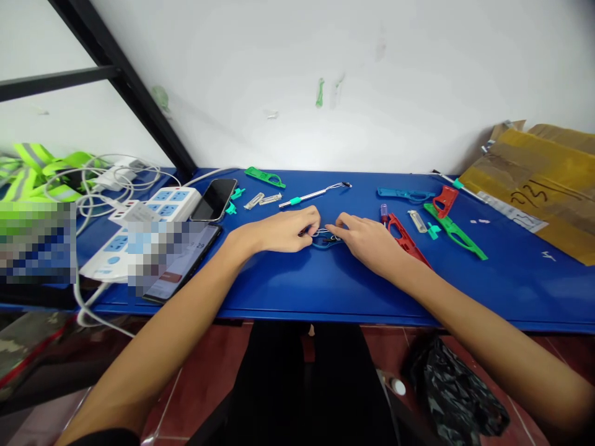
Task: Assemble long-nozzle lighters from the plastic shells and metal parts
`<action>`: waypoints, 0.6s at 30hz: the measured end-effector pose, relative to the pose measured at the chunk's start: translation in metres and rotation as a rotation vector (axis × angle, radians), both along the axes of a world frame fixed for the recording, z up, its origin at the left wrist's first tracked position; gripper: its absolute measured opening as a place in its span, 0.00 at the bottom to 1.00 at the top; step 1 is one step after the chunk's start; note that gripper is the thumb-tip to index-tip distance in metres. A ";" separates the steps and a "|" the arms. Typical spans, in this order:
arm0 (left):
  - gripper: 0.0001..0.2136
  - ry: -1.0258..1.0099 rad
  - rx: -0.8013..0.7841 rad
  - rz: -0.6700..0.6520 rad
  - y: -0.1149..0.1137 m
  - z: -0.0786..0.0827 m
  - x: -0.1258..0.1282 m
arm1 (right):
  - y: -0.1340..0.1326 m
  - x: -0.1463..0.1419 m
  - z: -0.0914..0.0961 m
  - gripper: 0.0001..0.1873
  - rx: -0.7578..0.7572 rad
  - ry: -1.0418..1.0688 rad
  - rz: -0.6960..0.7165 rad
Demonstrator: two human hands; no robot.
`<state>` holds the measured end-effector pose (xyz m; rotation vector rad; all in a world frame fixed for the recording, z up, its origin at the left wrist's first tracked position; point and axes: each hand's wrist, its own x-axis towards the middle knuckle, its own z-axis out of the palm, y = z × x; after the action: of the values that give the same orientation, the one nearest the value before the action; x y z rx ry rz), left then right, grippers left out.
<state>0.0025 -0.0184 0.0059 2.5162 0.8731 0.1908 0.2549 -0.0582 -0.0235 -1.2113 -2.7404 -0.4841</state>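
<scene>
Between my hands, low on the blue table, lies a blue plastic shell (320, 245) with thin white wires (320, 233) running across it. My left hand (292, 230) is curled closed at the shell's left end, hiding much of it. From the other side my right hand (365, 238) pinches at the wires, thumb and forefinger close together. Just right of that hand are a red plastic shell (409, 241) and a screwdriver with a purple handle (383, 212). Behind the hands lies a metal rod with a teal sleeve and wires (307, 197).
At left are a white power strip (179, 198), tangled white cables and two phones, one a dark phone (214, 199). Green shell (264, 177), blue shell (404, 195), and small clear and teal parts lie around. A taped cardboard box (534, 186) stands at right against the wall.
</scene>
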 end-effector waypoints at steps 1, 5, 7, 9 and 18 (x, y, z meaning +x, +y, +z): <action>0.05 -0.003 -0.002 -0.009 0.000 0.000 0.001 | 0.000 0.000 0.000 0.23 -0.008 0.000 -0.006; 0.04 -0.039 -0.036 -0.048 -0.001 0.001 0.002 | -0.001 -0.001 0.001 0.23 -0.044 0.008 -0.022; 0.04 -0.047 -0.070 -0.021 0.000 0.003 0.001 | -0.002 -0.001 0.002 0.23 -0.062 0.011 -0.033; 0.04 -0.041 -0.119 0.031 0.000 0.005 -0.002 | -0.002 -0.001 0.004 0.23 -0.080 0.013 -0.042; 0.11 -0.088 -0.210 0.071 0.006 0.005 -0.005 | -0.001 0.010 0.008 0.22 -0.178 0.154 0.071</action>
<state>-0.0024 -0.0128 0.0111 2.2682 0.8986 0.2194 0.2650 -0.0588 -0.0160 -1.1305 -2.7286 -0.1352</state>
